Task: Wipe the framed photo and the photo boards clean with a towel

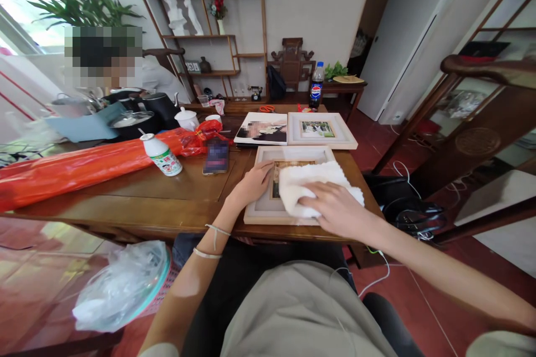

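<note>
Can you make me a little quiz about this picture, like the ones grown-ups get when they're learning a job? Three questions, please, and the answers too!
1. What is the right hand holding?

2. True or false: the left hand is gripping the white bottle.

3. What colour is the cap on the dark drink bottle?
A. Red
B. Blue
C. Yellow

Key:
1. A white cloth.
2. False; it rests on the left side of the picture frame that lies under the cloth.
3. B.
</note>
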Action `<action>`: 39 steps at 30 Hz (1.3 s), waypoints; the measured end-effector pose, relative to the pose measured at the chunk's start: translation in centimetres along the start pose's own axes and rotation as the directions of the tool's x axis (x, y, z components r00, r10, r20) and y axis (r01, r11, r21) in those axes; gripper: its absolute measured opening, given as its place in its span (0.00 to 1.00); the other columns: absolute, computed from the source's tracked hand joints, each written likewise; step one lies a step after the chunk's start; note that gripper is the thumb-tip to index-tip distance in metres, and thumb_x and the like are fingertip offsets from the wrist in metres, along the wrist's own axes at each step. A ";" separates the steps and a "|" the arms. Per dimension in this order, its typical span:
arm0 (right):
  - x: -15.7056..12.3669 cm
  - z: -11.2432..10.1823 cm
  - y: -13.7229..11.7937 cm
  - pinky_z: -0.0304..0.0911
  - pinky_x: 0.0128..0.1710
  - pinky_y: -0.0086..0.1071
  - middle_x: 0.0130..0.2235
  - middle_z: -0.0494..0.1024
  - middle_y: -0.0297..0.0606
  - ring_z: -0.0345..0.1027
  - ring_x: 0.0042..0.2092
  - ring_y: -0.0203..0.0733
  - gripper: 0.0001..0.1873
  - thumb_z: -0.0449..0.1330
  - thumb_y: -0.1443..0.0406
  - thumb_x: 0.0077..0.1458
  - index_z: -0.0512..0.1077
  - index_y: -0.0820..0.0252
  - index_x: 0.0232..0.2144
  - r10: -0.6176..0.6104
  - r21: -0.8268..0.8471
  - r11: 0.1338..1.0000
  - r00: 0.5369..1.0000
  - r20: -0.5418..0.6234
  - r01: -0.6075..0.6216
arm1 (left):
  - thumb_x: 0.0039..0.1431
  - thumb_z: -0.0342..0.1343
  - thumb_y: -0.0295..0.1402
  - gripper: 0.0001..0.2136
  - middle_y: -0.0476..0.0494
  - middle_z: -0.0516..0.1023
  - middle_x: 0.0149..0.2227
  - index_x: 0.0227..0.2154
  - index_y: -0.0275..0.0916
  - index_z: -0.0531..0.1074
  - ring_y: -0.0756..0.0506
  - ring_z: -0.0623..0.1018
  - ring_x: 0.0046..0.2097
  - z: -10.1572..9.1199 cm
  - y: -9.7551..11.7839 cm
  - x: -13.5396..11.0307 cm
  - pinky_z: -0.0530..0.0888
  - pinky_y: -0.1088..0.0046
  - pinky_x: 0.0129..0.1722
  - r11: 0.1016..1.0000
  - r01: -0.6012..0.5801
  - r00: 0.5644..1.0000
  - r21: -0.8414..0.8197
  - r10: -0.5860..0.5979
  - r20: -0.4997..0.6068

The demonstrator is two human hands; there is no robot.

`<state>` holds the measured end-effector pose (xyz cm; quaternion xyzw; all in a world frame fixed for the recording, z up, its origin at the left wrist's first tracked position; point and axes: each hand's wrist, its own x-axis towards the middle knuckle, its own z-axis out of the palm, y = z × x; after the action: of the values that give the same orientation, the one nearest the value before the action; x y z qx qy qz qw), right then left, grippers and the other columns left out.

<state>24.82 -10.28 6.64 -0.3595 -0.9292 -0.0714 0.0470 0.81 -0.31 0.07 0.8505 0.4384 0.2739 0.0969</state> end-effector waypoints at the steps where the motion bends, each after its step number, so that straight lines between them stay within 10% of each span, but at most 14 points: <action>1: 0.7 0.5 1.3 0.59 0.48 0.42 0.51 0.72 0.46 0.65 0.51 0.51 0.24 0.53 0.75 0.44 0.72 0.56 0.44 0.041 -0.042 0.998 0.999 -0.010 -0.042 | 0.62 0.41 0.28 0.19 0.37 0.66 0.58 0.55 0.34 0.64 0.42 0.66 0.60 0.0 0.0 0.0 0.64 0.60 0.59 1.000 0.000 1.000 0.000 0.000 -0.002; 8: 4.7 2.3 9.1 0.57 0.48 0.44 0.52 0.70 0.52 0.61 0.54 0.56 0.26 0.53 0.76 0.45 0.71 0.62 0.48 0.235 -0.232 0.937 0.962 -0.137 -0.262 | 0.63 0.41 0.29 0.19 0.39 0.66 0.59 0.55 0.37 0.65 0.43 0.66 0.60 -0.1 0.0 -0.2 0.63 0.61 0.60 1.000 0.007 1.000 0.011 -0.007 0.005; 17: -0.2 -1.5 0.1 0.62 0.35 0.38 0.40 0.75 0.45 0.69 0.41 0.50 0.25 0.52 0.74 0.43 0.72 0.56 0.44 0.094 -0.060 0.994 0.990 0.102 -0.088 | 0.62 0.42 0.28 0.19 0.39 0.66 0.59 0.55 0.36 0.65 0.42 0.66 0.59 0.1 -0.2 0.0 0.64 0.60 0.59 1.000 0.017 1.000 0.005 -0.017 0.009; 21: -1.9 -2.6 -2.8 0.62 0.41 0.40 0.50 0.72 0.46 0.67 0.48 0.51 0.25 0.52 0.74 0.43 0.71 0.56 0.45 -0.015 0.047 0.999 0.996 0.092 0.010 | 0.62 0.41 0.28 0.19 0.38 0.67 0.58 0.55 0.35 0.65 0.42 0.67 0.59 0.2 -0.3 0.1 0.65 0.62 0.59 1.000 -0.002 1.000 0.004 0.002 0.001; 32: 4.8 2.1 9.2 0.43 0.59 0.51 0.51 0.71 0.51 0.55 0.59 0.53 0.30 0.53 0.76 0.43 0.69 0.61 0.51 0.136 -0.105 0.984 0.989 -0.057 -0.142 | 0.63 0.41 0.30 0.19 0.39 0.66 0.59 0.55 0.35 0.66 0.42 0.66 0.60 0.0 0.0 -0.1 0.64 0.60 0.59 1.000 0.003 1.000 0.024 -0.003 0.002; 39: 5.0 0.5 4.7 0.60 0.44 0.39 0.48 0.72 0.50 0.66 0.47 0.50 0.28 0.51 0.78 0.43 0.72 0.61 0.48 0.047 -0.008 0.999 0.997 0.057 -0.046 | 0.62 0.42 0.28 0.20 0.38 0.66 0.59 0.55 0.35 0.66 0.42 0.66 0.60 0.3 -0.2 0.0 0.64 0.60 0.59 1.000 0.019 1.000 0.024 -0.019 -0.013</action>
<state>24.34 -3.43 7.27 -0.3831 -0.9213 -0.0633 0.0208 0.82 -0.19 -0.32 0.8456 0.4502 0.2734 0.0865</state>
